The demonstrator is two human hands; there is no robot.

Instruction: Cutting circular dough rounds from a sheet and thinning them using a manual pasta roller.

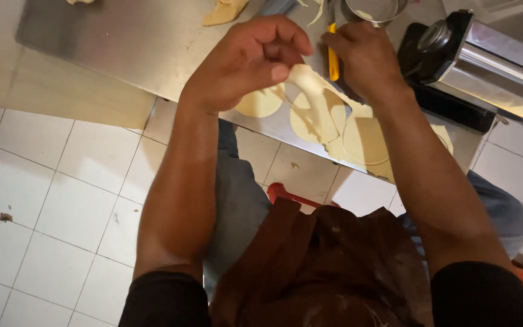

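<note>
Dough hung in a pale, stretched strip between the two hands above the edge of the steel counter. Seen from the head camera, the left hand was curled over the strip's upper end, its fingers pinched shut on the dough, with the thumb pressed against the side of the forefinger. The right hand was close beside it, knuckles up, its fingers folded down around the other part of the same strip; how tightly they closed could not be told, since the back of the hand hid them. The strip sagged down from the left fingers and trailed toward the counter.

Beneath the hands, flat round discs of dough lay on the counter, some overlapping at their edges, and another disc sat just under the left wrist. A yellow-handled tool lay between the hands, partly covered by the right one. A round metal cutter stood behind the right hand, and a shiny metal machine on a black base stood to the right of it. A lump of dough rested farther back on the counter. Below, the person's brown apron and a white tiled floor showed.
</note>
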